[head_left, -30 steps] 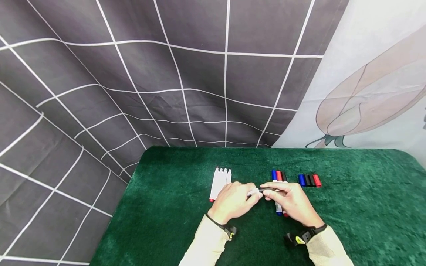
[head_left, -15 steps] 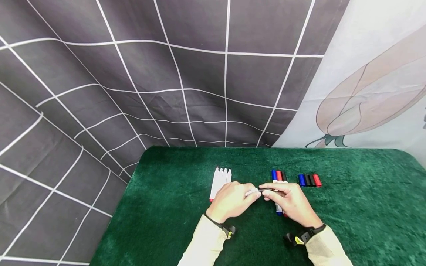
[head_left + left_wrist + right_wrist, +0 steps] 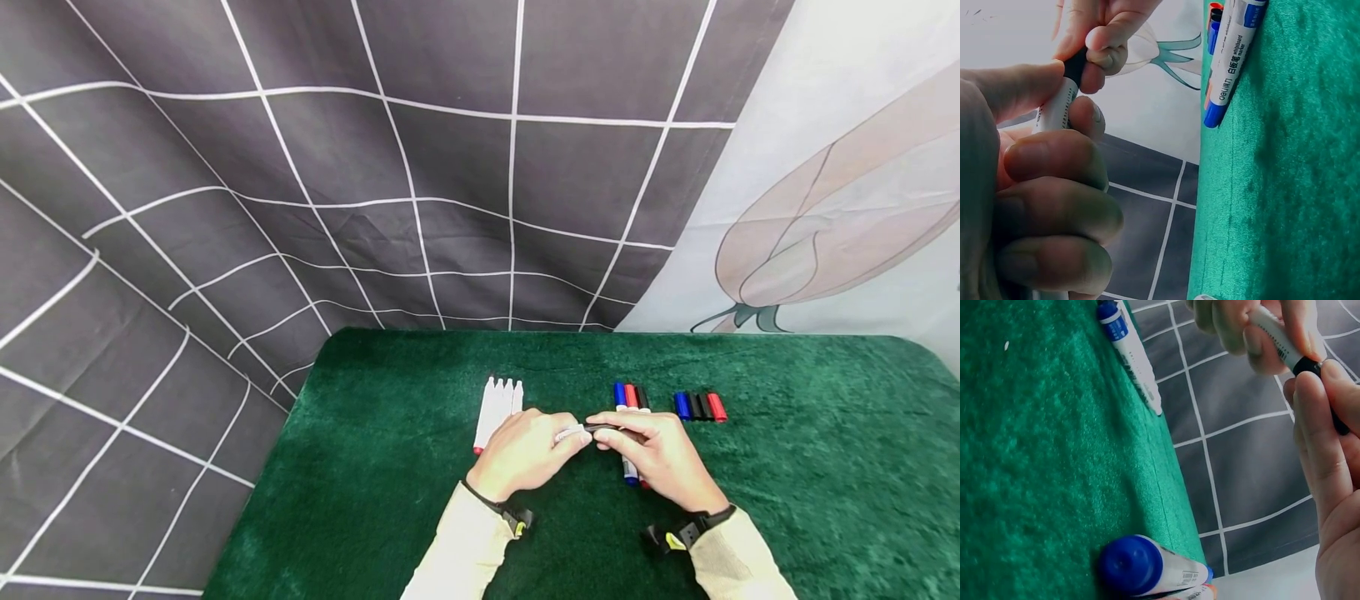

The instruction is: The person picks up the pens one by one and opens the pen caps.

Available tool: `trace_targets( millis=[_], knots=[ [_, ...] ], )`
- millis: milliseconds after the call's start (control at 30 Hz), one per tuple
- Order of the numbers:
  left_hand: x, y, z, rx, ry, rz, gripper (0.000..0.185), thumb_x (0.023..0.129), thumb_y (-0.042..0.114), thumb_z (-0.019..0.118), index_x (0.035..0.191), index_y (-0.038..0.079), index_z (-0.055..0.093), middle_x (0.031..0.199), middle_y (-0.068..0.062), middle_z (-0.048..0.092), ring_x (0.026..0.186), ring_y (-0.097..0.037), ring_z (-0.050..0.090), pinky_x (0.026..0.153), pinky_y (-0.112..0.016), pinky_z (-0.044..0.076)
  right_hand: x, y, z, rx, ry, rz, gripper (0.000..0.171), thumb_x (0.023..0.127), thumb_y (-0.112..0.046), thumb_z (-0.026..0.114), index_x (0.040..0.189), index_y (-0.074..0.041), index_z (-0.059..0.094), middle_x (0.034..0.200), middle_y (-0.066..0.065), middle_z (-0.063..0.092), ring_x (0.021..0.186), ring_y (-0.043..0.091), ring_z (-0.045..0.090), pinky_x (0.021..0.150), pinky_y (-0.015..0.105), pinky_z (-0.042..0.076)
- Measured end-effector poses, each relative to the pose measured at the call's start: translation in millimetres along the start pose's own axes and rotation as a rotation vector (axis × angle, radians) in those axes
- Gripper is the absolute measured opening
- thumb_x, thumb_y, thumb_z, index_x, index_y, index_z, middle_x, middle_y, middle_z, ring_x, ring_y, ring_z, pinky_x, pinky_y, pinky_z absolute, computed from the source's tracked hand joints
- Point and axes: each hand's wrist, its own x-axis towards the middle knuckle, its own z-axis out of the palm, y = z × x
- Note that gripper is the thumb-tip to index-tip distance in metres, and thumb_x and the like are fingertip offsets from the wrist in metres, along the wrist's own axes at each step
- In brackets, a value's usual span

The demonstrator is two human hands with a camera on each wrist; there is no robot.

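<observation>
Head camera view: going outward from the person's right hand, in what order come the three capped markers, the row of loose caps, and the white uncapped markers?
From the right hand:
1. The three capped markers, partly under the hand, just beyond its fingers.
2. The row of loose caps, beyond it and to its right, apart on the green cloth.
3. The white uncapped markers, farthest, past the left hand.

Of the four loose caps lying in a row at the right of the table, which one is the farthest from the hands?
The red cap, at the right end of the row. The blue cap is at the left end, closest to the right hand, and the two black caps lie between them.
</observation>
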Motion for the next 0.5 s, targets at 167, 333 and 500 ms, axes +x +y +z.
trace_targets(
  millis=[167, 333, 500],
  knots=[
    [-0.2, 0.3, -1.2, -0.038, -0.022, -0.003, 0.030, 0.103, 0.040, 0.051, 0.087, 0.022, 0.068, 0.060, 0.014, 0.043, 0.058, 0.003, 0.045, 0.050, -0.017, 0.032, 0.5, 1.1, -2.2, -0.055, -0.005, -0.044, 0.030, 0.083, 0.010, 0.073, 0.109, -0.006, 0.076, 0.103, -0.001, 0.075, 0.083, 0.006, 0.070, 0.071, 0.018, 0.054],
    [-0.5, 0.3, -1.7, -0.066, -0.049, -0.010, 0.030, 0.103, 0.040, 0.051, 0.090, 0.021, 0.070, 0.061, 0.015, 0.046, 0.060, 0.003, 0.047, 0.052, -0.016, 0.034, 1.0, 0.4, -3.8, -0.084, -0.011, -0.074, 0.035, 0.082, 0.010, 0.075, 0.109, -0.012, 0.077, 0.102, -0.005, 0.075, 0.085, 0.005, 0.069, 0.072, 0.017, 0.053],
    [-0.5, 0.5, -2.6, -0.069, -0.067, -0.011, 0.030, 0.104, 0.039, 0.051, 0.091, 0.020, 0.070, 0.063, 0.014, 0.046, 0.061, 0.002, 0.047, 0.053, -0.016, 0.034, 1.9, 0.3, -3.1, -0.092, -0.005, -0.114, 0.036, 0.079, 0.011, 0.076, 0.108, -0.010, 0.077, 0.102, -0.002, 0.076, 0.088, 0.006, 0.069, 0.076, 0.016, 0.052]
  ],
)
